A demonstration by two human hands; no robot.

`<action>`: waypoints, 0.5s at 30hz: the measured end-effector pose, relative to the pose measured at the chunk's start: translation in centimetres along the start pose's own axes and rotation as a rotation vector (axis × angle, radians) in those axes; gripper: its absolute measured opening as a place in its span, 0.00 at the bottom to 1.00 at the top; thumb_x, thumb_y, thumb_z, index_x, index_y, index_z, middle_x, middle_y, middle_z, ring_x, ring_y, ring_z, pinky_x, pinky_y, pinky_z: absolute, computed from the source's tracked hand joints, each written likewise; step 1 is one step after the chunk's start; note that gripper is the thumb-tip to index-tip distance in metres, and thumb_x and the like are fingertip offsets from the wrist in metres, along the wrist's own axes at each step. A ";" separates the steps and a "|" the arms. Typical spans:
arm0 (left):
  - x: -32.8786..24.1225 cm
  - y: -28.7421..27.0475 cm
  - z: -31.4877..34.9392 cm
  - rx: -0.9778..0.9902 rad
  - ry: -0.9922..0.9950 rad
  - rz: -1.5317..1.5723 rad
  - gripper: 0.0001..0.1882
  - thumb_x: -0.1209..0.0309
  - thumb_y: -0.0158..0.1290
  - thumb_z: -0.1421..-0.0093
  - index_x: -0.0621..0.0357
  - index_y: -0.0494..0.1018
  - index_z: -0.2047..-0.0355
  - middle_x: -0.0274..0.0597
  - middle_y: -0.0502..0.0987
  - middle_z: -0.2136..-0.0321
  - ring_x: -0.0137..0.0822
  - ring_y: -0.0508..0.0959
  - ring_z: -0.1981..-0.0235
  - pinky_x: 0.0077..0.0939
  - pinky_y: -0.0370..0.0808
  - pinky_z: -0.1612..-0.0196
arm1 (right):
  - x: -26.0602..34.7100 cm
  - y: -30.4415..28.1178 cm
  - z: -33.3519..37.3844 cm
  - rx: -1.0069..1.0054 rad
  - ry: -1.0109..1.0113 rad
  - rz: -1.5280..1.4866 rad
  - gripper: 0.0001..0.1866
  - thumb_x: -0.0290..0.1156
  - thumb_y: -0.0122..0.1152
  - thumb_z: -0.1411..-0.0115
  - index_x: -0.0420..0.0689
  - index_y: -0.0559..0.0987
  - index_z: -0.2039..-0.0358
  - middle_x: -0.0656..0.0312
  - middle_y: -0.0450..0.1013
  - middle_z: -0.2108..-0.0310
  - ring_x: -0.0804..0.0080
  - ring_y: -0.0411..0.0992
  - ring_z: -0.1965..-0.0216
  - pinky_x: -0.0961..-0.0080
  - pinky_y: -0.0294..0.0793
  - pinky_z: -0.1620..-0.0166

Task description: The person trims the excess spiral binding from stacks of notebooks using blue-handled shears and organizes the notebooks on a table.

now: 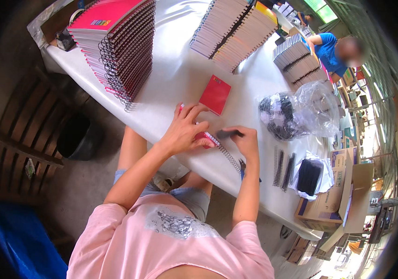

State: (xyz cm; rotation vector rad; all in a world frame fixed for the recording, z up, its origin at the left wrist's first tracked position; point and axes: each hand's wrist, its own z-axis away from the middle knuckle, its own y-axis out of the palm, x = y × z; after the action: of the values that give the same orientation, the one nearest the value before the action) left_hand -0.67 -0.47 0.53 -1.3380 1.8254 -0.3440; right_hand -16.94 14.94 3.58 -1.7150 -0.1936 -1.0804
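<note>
In the head view, a red pad [202,136] is clamped in the left hand [180,131] near the front edge of the surface [171,88], apparently so that its spine is presented to the right hand [246,141]. A coil [228,157] is seen extending from that spine toward the right wrist. The right fingers are curled; a dark item [227,134] at their tips is blurred, and whether it is gripped cannot be told. A red booklet [215,95] is laid flat beyond the hands, presumably for reach. Loose coils [282,168] are placed rightward, seemingly for easy pick-up.
</note>
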 end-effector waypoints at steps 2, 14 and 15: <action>0.1 0.6 0.3 -0.005 -0.030 0.009 0.25 0.43 0.57 0.56 0.52 0.71 0.72 0.46 0.62 0.47 0.50 0.60 0.46 0.59 0.57 0.48 | 0.9 -0.3 1.0 0.075 -0.315 -0.805 0.09 0.19 0.55 0.54 0.36 0.82 0.72 0.54 0.78 0.74 0.71 0.77 0.72 0.80 0.73 0.65; 2.5 1.6 -0.1 -0.093 -0.131 0.386 0.31 0.52 0.72 0.74 0.55 0.70 0.74 0.51 0.55 0.46 0.53 0.58 0.48 0.40 0.68 0.54 | 1.4 0.9 0.3 -0.142 0.032 -0.065 0.13 0.16 0.54 0.52 0.40 0.82 0.67 0.55 0.79 0.69 0.74 0.76 0.68 0.81 0.73 0.62; 2.8 1.9 0.3 -0.088 -0.159 0.399 0.33 0.52 0.72 0.75 0.55 0.68 0.73 0.52 0.54 0.46 0.54 0.57 0.47 0.39 0.67 0.54 | 1.8 1.1 0.8 -0.067 -0.113 -0.550 0.14 0.15 0.54 0.52 0.41 0.82 0.66 0.55 0.79 0.69 0.78 0.75 0.70 0.81 0.72 0.64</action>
State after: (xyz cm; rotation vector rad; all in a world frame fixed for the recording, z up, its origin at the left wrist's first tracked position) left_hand -1.93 -2.11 -2.14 -0.9942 1.9337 0.0540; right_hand -14.77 14.49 4.11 -1.8338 -0.7410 -1.3929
